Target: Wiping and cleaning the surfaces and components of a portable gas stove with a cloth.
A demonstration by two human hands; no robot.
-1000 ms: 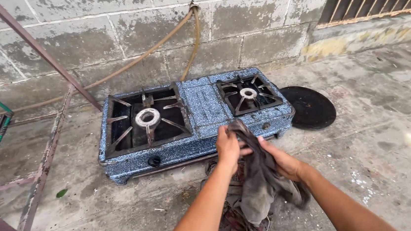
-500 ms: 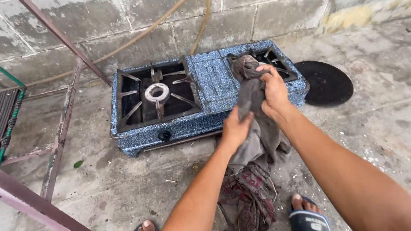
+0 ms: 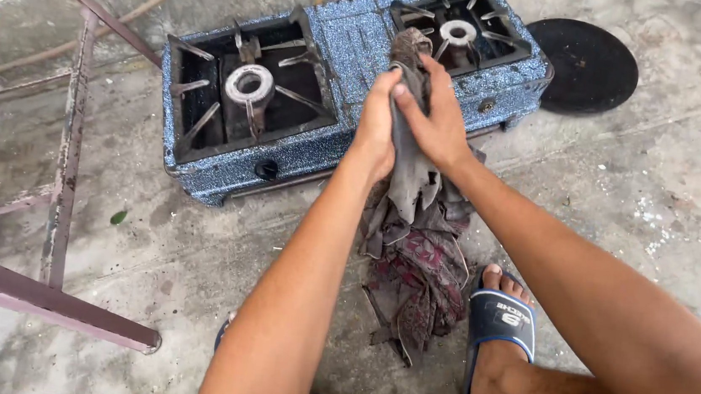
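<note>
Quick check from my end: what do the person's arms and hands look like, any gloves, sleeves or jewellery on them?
Both arms are bare as far as the view shows, with no sleeves in sight. The left hand and right hand wear no gloves, and no watch, bracelet or ring shows on the wrists or visible fingers. No markings or tattoos can be seen.

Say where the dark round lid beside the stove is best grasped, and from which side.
Probably by its rim on the near right edge: the round lid lies flat on the concrete floor, and the stove crowds its left side. Both hands are busy with the rag.
</note>
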